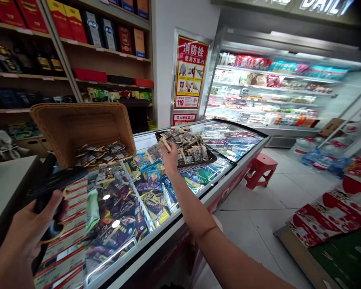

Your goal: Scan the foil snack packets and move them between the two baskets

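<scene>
My left hand [43, 222] grips the handle of a black handheld barcode scanner [58, 182], above the near left end of the chest freezer. In my right hand [170, 157] is a small clear snack packet [155, 152] with a tan end, pinched between fingers and thumb. That hand is at the left edge of a dark woven tray [198, 163] heaped with similar packets [188, 141]. To the left, a tipped brown wicker basket [81, 116] holds more packets [104, 154] along its lower side. Both containers rest on the freezer's glass top.
Under the glass of the chest freezer [180, 218] lie wrapped ice creams. A red plastic stool [260, 170] stands to its right. Red cartons [327, 214] and water bottles [303, 148] occupy the right side. Shelves of boxes [99, 30] and a lit fridge [267, 86] are behind.
</scene>
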Demonstrator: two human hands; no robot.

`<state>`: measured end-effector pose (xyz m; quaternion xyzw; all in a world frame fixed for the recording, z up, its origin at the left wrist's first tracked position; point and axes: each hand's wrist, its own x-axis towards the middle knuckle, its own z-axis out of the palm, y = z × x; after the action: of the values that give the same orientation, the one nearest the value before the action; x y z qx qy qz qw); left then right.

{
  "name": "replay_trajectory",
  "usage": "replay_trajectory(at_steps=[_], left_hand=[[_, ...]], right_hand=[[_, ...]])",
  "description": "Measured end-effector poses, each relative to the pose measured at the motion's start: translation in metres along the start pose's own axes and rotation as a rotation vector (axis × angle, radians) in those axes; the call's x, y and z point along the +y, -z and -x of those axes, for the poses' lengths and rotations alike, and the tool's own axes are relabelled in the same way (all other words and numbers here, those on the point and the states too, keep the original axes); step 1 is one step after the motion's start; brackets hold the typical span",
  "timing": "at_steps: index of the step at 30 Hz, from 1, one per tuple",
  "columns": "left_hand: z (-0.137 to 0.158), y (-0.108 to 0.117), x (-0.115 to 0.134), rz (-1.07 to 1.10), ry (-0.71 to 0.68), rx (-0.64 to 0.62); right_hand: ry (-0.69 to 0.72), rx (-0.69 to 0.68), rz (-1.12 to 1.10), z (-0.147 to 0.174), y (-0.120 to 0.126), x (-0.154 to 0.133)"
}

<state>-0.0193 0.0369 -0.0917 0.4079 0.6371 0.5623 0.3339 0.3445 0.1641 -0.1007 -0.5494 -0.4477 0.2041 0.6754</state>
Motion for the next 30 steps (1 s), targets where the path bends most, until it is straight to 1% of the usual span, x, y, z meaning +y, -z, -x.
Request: replay_trajectory(at_steps=[1,3,5,7,9,11,12,13,14,16,17,18,19,20,21,22,24,26,27,28,30], left_hand=[[-0.005,0.001,-0.005,0.024,-0.014,0.005],[-0.013,0.002,-0.012,0.028,-0.03,-0.013],[-0.014,-0.001,-0.013,-0.013,0.0,-0.017],[-0.009,-0.005,-0.009,-0.058,0.042,0.004],[-0.001,-0.009,0.001,-0.07,0.069,0.017],[0.008,-0.012,0.011,-0.042,0.08,0.032],[0.012,-0.013,0.015,-0.02,0.069,0.049],[0.014,-0.013,0.018,0.004,0.068,0.063],[0.016,-0.012,0.019,0.02,0.063,0.088],[0.017,-0.01,0.019,0.056,0.052,0.107],[0.017,-0.009,0.019,0.071,0.049,0.118],[0.017,-0.008,0.018,0.088,0.044,0.121],[0.018,-0.007,0.017,0.102,0.038,0.125],[0.018,-0.007,0.016,0.111,0.032,0.121],[0.019,-0.006,0.015,0.117,0.023,0.11],[0.02,-0.006,0.015,0.119,0.016,0.09],[0.022,-0.007,0.015,0.122,0.022,0.063],[0.023,-0.009,0.015,0.128,0.029,0.048],[0.024,-0.01,0.015,0.13,0.031,0.042],[0.024,-0.011,0.015,0.129,0.031,0.042],[0.023,-0.012,0.014,0.117,0.032,0.038]], right_hand=[[-0.013,0.089,0.062,-0.009,0.019,0.003],[-0.083,0.241,0.202,-0.024,0.056,0.01],[-0.122,0.323,0.387,-0.033,0.086,0.015],[-0.082,0.379,0.553,-0.037,0.102,0.018],[0.015,0.429,0.651,-0.034,0.102,0.017],[0.129,0.422,0.677,-0.024,0.086,0.013],[0.193,0.367,0.673,-0.017,0.072,0.01],[0.261,0.274,0.662,-0.007,0.056,0.006],[0.328,0.15,0.649,0.005,0.037,0.002],[0.438,-0.152,0.618,0.032,-0.007,-0.005],[0.465,-0.305,0.606,0.047,-0.03,-0.008],[0.467,-0.428,0.592,0.061,-0.053,-0.01],[0.438,-0.509,0.571,0.074,-0.076,-0.01],[0.374,-0.548,0.54,0.084,-0.097,-0.01],[0.282,-0.551,0.488,0.092,-0.117,-0.009],[0.189,-0.524,0.418,0.098,-0.134,-0.007],[0.029,-0.458,0.309,0.103,-0.16,-0.003],[-0.1,-0.423,0.277,0.102,-0.175,0.001],[-0.15,-0.422,0.28,0.101,-0.178,0.003],[-0.192,-0.429,0.279,0.1,-0.178,0.005],[-0.243,-0.449,0.228,0.095,-0.17,0.006]])
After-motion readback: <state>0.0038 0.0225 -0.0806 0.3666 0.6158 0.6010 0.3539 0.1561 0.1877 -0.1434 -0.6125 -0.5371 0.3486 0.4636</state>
